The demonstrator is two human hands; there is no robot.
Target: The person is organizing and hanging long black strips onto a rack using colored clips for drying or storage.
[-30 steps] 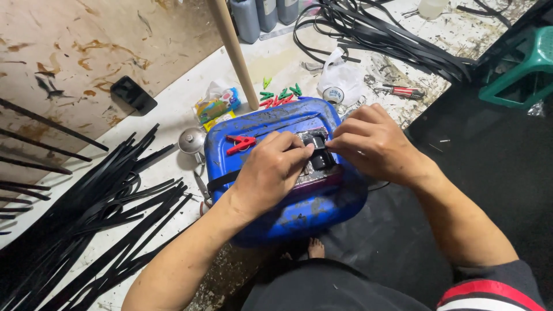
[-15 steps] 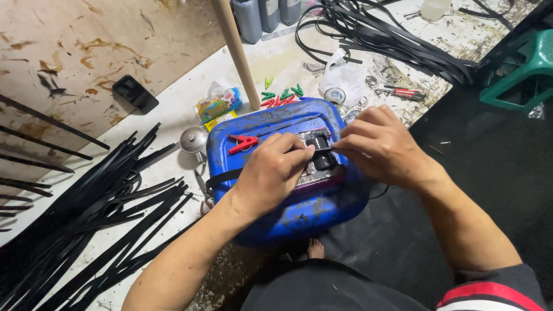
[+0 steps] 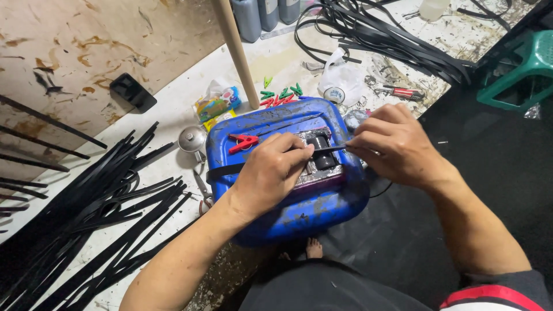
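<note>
A blue plastic jerrycan [image 3: 299, 216] lies on its side in front of me. On its upper face sits a small grey metal device [image 3: 322, 158] with a black part. My left hand [image 3: 271, 173] and my right hand [image 3: 397, 144] pinch a thin black strip [image 3: 328, 149] between them, stretched across that device. The strip continues left under my left hand and over the can's edge. A red clamp [image 3: 243, 141] rests on the can, left of my left hand.
Piles of black strips [image 3: 86, 213] cover the floor at left, more black strips [image 3: 391, 40] at the top. A wooden pole [image 3: 236, 52] stands behind the can. Nearby lie green and red clips [image 3: 281, 95], scissors [image 3: 201, 190], a green stool [image 3: 518, 75] and dark bottles [image 3: 259, 17].
My hands have drawn slightly apart, so a short length of the black strip shows between them over the device. The can stays put.
</note>
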